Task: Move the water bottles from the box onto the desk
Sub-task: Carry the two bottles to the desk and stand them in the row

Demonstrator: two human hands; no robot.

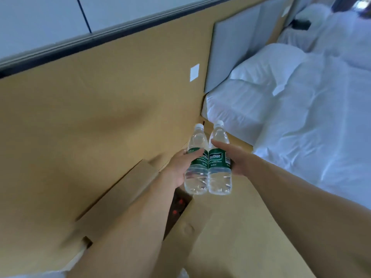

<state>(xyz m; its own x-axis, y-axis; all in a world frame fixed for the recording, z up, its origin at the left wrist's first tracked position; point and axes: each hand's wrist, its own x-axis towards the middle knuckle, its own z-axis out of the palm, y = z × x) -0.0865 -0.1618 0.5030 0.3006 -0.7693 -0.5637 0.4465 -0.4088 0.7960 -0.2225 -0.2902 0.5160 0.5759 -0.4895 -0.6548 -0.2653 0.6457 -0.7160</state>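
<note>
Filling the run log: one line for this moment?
phase: carry | left hand: grips left bottle | right hand: grips right bottle | bottles: upright, side by side, above open box | desk: not visible

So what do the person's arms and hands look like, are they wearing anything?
Both forearms are bare as far as the picture shows: no sleeves in view. The left hand and right hand wear no gloves, and no watch, ring or bracelet is visible.

A bed (313, 125) with rumpled white sheets fills the right side, with a white pillow (267, 65) near its head. A grey padded headboard (230, 55) stands behind the pillow against a tan wall panel (100, 101). A small white square plate (194, 72) sits on the panel. Above runs a dark strip (100, 36) below a pale wall (40, 21).
</note>
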